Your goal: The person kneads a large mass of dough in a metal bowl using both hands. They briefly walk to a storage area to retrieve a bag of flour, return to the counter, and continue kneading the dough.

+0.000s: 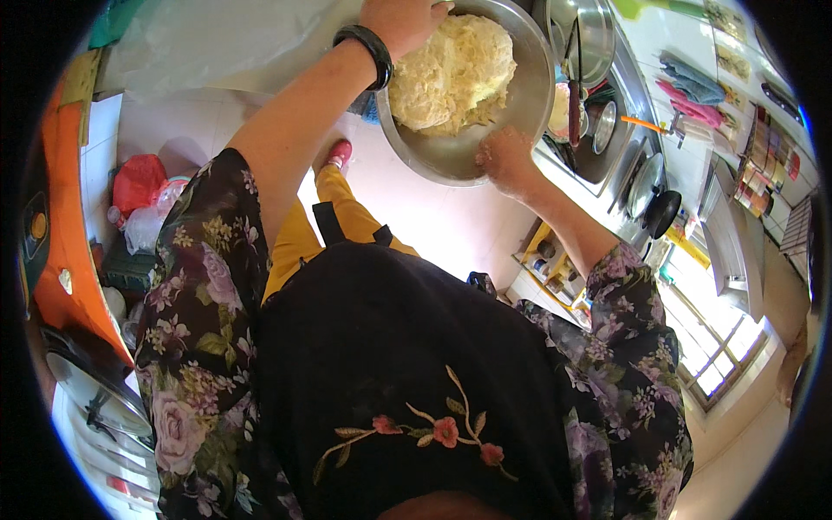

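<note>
A wide metal bowl (533, 97) is at the top centre, over the floor beside the counter. In it lies a large, rough lump of pale yellow dough (455, 71) with shaggy, loose edges. My left hand (406, 26), with a black bangle on the wrist, grips the bowl's far-left rim, its thumb over the edge. My right hand (508, 159) is curled into a fist at the near-right side of the bowl, apart from the dough. Bits of dough stick to its knuckles. Its fingertips are hidden.
A sink (601, 146) with dishes and a large metal pot (595, 39) lie to the right. Beyond are an orange-tipped tap (643, 123) and a black pan (662, 214). Plastic sheeting (227, 45) covers a surface at upper left; a red bag (138, 182) sits below it.
</note>
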The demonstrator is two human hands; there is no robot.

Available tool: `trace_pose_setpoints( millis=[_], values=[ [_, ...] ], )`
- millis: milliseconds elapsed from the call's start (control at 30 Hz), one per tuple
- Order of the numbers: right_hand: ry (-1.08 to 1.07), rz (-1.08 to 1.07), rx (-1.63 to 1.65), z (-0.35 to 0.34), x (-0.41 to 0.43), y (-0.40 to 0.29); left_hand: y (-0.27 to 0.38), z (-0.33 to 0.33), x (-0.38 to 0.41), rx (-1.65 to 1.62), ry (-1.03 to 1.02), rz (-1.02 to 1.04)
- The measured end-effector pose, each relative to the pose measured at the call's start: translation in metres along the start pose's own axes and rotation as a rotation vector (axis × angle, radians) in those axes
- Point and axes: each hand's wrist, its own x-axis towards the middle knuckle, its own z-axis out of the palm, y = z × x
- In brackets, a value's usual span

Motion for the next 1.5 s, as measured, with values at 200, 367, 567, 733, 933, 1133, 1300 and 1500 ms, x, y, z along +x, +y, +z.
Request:
trace_pose_setpoints(
  millis=[200, 367, 567, 733, 933, 1133, 1300, 1500],
  values=[
    [0.108, 0.090, -0.111, 0.001, 0.005, 0.014, 0.001, 0.003, 0.001, 0.004, -0.008, 0.018],
    [0.101, 0.040, 0.028, 0.009, -0.007, -0.001, 0.001, 0.000, 0.000, -0.016, -0.031, 0.000],
    [0.165, 0.024, 0.018, 0.031, -0.014, 0.001, 0.005, 0.002, 0.001, -0.035, -0.048, -0.023],
    [0.179, 0.095, 0.783, 0.000, -0.001, -0.080, 0.001, 0.004, 0.002, -0.078, -0.020, 0.004],
    [0.216, 0.082, 0.446, 0.002, -0.018, -0.064, -0.002, 0.000, 0.002, -0.082, -0.020, 0.025],
    [0.441, 0.044, 0.426, 0.029, -0.009, -0.079, 0.005, 0.001, 0.002, -0.105, -0.049, -0.012],
    [0.329, 0.152, 1.149, -0.005, -0.014, -0.106, 0.004, -0.001, 0.000, -0.068, -0.046, -0.033],
    [0.222, -0.061, 0.198, -0.010, -0.069, -0.018, 0.010, -0.004, -0.001, -0.019, -0.032, 0.034]
  ],
)
